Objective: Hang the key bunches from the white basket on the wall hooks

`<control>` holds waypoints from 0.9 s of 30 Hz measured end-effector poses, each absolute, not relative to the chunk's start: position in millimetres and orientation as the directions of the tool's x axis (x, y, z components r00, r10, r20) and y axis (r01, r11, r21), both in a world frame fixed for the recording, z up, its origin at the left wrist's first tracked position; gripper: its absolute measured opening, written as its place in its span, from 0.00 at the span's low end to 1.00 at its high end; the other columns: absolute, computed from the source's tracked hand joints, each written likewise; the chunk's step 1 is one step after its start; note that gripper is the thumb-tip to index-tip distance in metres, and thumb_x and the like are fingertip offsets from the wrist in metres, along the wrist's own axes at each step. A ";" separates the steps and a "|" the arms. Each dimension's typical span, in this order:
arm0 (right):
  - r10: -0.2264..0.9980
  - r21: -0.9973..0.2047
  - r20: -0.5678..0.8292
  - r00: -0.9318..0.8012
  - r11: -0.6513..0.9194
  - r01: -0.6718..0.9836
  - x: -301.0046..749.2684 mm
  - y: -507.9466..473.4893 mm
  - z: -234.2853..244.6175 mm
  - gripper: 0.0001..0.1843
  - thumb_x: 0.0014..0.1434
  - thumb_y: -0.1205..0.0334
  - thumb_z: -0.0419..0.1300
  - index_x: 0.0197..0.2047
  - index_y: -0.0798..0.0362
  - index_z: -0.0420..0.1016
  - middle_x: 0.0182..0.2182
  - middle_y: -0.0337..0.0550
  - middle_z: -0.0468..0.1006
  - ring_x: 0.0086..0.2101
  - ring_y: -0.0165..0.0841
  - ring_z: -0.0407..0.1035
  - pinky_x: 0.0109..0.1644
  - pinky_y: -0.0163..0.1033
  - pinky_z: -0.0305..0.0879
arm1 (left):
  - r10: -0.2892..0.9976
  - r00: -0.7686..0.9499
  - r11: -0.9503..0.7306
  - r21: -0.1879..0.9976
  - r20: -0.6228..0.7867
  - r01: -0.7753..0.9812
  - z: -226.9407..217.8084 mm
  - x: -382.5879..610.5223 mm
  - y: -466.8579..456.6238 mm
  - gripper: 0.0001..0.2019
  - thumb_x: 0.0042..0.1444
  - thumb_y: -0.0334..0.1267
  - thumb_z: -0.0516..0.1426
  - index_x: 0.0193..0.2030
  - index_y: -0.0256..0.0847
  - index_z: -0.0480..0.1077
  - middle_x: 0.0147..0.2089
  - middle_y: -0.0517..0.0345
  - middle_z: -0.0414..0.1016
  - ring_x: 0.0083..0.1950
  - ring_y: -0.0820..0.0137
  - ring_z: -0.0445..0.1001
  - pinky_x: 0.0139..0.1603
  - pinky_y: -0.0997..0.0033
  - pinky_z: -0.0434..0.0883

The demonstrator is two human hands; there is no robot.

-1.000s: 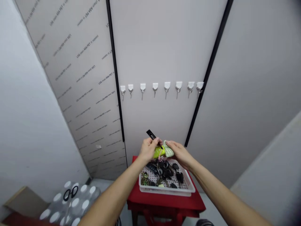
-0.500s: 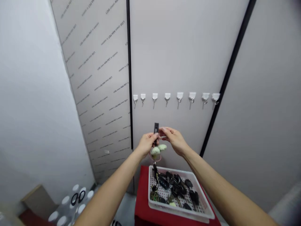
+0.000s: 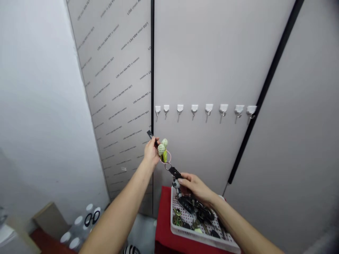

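My left hand (image 3: 150, 153) is closed on a keychain, its black tag (image 3: 150, 134) sticking out above the fingers. Pale green patterned charms (image 3: 161, 149), a yellow-green piece (image 3: 165, 156) and a pink loop (image 3: 171, 157) hang beside that hand. Below the loop a metal ring (image 3: 166, 167) meets a black strap (image 3: 175, 173); the two sides look linked. My right hand (image 3: 194, 187) pinches the strap's lower end, and a small panda figure (image 3: 176, 184) dangles there. Under the right hand sits a white basket (image 3: 190, 233) holding keys and dark key fobs (image 3: 185, 204).
A row of several white hooks (image 3: 194, 109) is fixed on the grey panel above. The basket stands on a red-covered surface (image 3: 165, 225). At lower left are white-capped bottles (image 3: 78, 221), black scissor handles (image 3: 91, 217) and a cardboard piece (image 3: 50, 218).
My right hand has dropped from beside the left hand to the strap below, over the basket. My left hand has shifted left and up, stretching the keychain slantwise between both hands.
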State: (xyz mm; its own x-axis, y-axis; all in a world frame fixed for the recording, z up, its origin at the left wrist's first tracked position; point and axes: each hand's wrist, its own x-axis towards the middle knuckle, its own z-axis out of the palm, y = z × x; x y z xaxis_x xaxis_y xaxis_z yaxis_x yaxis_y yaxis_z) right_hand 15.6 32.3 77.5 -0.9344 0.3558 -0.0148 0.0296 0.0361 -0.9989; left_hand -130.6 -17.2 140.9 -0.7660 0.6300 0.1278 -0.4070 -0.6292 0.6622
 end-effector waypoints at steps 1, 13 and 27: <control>0.361 -0.998 -0.037 -0.932 0.039 0.055 17.6 34.5 80.6 0.12 0.43 0.55 0.52 0.25 0.56 0.62 0.11 0.31 0.61 0.13 0.20 0.55 0.17 0.27 0.50 | 0.613 -0.780 -0.632 0.671 0.129 -0.387 139.7 -134.5 -19.6 0.08 0.41 0.40 0.51 0.22 0.36 0.59 0.15 0.67 0.57 0.15 0.83 0.57 0.18 0.81 0.56; 0.534 -0.867 0.068 -0.843 0.450 0.215 -19.1 53.3 159.0 0.09 0.41 0.61 0.50 0.16 0.57 0.61 0.10 0.33 0.62 0.11 0.20 0.55 0.13 0.27 0.49 | 0.675 -0.632 -0.343 0.920 0.381 0.189 121.5 -132.0 -35.7 0.11 0.33 0.29 0.55 0.29 0.36 0.65 0.24 0.62 0.66 0.24 0.80 0.61 0.25 0.80 0.58; 0.489 -0.956 0.292 -0.822 0.188 -0.227 -53.8 52.0 162.4 0.17 0.34 0.68 0.58 0.32 0.57 0.61 0.18 0.33 0.67 0.19 0.21 0.62 0.26 0.30 0.60 | 0.711 -0.606 -0.360 0.925 0.357 0.122 126.9 -136.9 -28.2 0.08 0.36 0.36 0.53 0.26 0.35 0.69 0.22 0.61 0.67 0.23 0.80 0.60 0.25 0.80 0.57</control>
State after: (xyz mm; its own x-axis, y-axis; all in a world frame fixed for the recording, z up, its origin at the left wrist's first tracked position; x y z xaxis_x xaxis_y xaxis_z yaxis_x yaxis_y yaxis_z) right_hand -53.8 52.0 162.4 -0.8223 0.4887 0.2916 -0.2274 0.1876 -0.9556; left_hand -136.9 -28.2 126.9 -0.6059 0.7112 0.3565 0.1221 -0.3597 0.9251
